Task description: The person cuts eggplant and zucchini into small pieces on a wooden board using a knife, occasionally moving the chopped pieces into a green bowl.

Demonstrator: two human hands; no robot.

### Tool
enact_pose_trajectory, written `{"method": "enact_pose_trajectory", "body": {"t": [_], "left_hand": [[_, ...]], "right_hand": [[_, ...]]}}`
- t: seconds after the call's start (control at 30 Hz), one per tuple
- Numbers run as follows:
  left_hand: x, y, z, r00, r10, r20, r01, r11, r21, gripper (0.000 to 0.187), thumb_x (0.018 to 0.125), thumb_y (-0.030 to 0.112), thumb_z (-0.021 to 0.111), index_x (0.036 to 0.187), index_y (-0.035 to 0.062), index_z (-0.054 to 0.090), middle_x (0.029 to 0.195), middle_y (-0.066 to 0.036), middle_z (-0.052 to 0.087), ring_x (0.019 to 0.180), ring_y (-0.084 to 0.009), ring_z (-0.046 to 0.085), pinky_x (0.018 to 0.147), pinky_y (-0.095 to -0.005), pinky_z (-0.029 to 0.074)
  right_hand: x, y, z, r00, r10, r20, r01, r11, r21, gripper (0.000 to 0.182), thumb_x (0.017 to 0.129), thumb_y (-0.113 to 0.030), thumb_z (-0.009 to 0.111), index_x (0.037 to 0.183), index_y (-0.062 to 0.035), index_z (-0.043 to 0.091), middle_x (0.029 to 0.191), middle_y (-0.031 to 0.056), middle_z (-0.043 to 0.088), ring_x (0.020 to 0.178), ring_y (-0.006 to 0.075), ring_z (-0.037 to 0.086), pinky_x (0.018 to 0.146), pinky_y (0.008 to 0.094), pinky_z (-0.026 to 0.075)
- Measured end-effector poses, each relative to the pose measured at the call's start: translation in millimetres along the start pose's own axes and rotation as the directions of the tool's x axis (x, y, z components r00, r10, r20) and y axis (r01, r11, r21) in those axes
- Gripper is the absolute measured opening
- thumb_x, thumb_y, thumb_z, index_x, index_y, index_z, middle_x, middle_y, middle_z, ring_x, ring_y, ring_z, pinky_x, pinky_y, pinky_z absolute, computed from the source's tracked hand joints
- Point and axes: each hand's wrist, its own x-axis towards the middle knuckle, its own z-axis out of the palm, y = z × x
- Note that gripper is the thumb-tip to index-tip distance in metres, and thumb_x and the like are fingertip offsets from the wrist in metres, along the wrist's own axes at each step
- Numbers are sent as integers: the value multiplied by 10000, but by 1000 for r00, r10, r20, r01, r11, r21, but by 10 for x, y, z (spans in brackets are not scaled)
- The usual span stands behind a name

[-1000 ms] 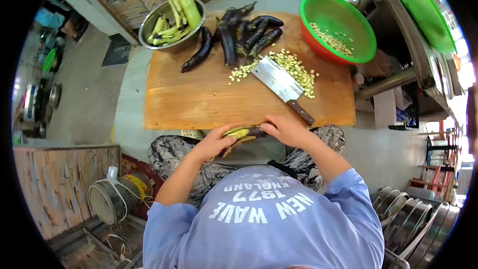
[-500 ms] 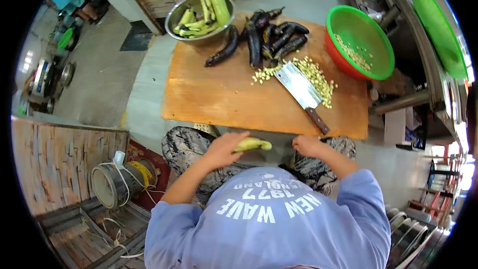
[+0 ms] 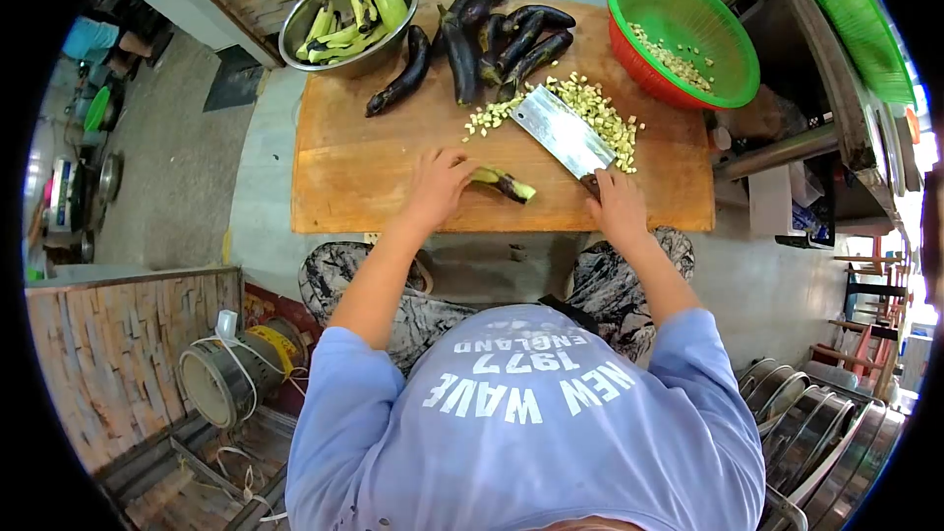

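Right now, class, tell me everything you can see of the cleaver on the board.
The cleaver has a broad, nearly rectangular, shiny blade that looks like metal and a dark brown handle, mostly covered by the right hand. It appears to lie flat on the wooden board, slanted, handle towards the person. Pale diced pieces crowd its far side; some seem to touch the blade.

Glossy metal cleaver (image 3: 564, 132); wooden board (image 3: 364, 169)
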Motion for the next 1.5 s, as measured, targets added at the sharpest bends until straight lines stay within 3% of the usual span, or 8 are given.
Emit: {"method": "enact_pose_trajectory", "body": {"t": [0.23, 0.33, 0.5, 0.73, 0.93, 1.03, 1.13, 1.5], "left_hand": [[-163, 37, 272, 939, -201, -279, 191, 979, -64, 324, 761, 108, 738, 1074, 88, 659, 1083, -97, 589, 1029, -319, 524, 894, -426, 410], [-181, 43, 377, 873, -270, -406, 248, 963, -107, 326, 721, 155, 774, 1011, 73, 648, 1029, -116, 572, 988, -314, 517, 818, -415, 427], [-69, 253, 616, 808, -474, -351, 409, 879, -246, 405, 684, 181, 819, 999, 35, 610, 1022, -148, 544, 965, -334, 519, 835, -427, 437], [-111, 257, 618, 759, -576, -304, 431, 794, -428, 441, 696, 200, 820, 1032, 18, 598, 1005, -168, 545, 961, -357, 528, 835, -427, 439], [-86, 232, 484, 843, -518, -147, 453, 829, -328, 431, 703, 176, 804, 1049, 25, 595, 1024, -155, 572, 979, -357, 533, 844, -429, 451], [-30, 101, 287, 985, -106, -134, 77, 976, -203, 399, 691, 110, 783, 1042, 29, 610, 1056, -133, 586, 977, -333, 536, 858, -407, 450], [75, 26, 224, 987, 142, -76, -151, 981, -126, 399, 685, 81, 760, 1055, 56, 616, 1060, -119, 584, 990, -335, 526, 866, -413, 441], [-295, 278, 610, 899, -202, -389, 125, 969, -212, 347, 717, 75, 738, 1046, 82, 631, 1029, -108, 583, 941, -346, 523, 829, -429, 451]], "right_hand": [[218, 3, -244, 987, 56, 150, -57, 998, 5, 437, 833, -111, 609, 1236, -118, 442, 1061, 204, 573, 935, 409, 589, 760, 496, 501], [159, -48, -365, 998, 53, 20, -57, 947, 316, 426, 871, -96, 593, 1266, -113, 436, 919, 223, 611, 854, 414, 613, 726, 496, 486], [12, -574, -718, 932, 92, 350, -285, 783, 552, 216, 894, -106, 571, 1009, -16, 412, 797, 262, 604, 791, 476, 600, 664, 500, 462], [-145, -805, -760, 932, -69, 356, -126, 859, 496, 214, 888, -102, 567, 979, 0, 403, 786, 266, 605, 784, 469, 601, 664, 525, 460], [82, -788, -117, 935, -56, 351, -55, 953, 299, 255, 876, -148, 612, 979, 13, 443, 800, 253, 623, 774, 455, 614, 664, 518, 471], [119, -674, 61, 976, 9, 217, -127, 835, 536, 249, 868, -174, 632, 949, 12, 487, 806, 239, 633, 770, 446, 619, 674, 516, 478], [163, -550, -103, 939, 126, 319, -257, 873, 414, 237, 862, -185, 641, 927, 5, 515, 790, 222, 641, 758, 434, 626, 665, 513, 482], [9, -572, -673, 896, -268, 353, 216, 960, 178, 212, 842, -141, 612, 966, -50, 467, 729, 205, 630, 685, 424, 618, 611, 513, 495]]}}
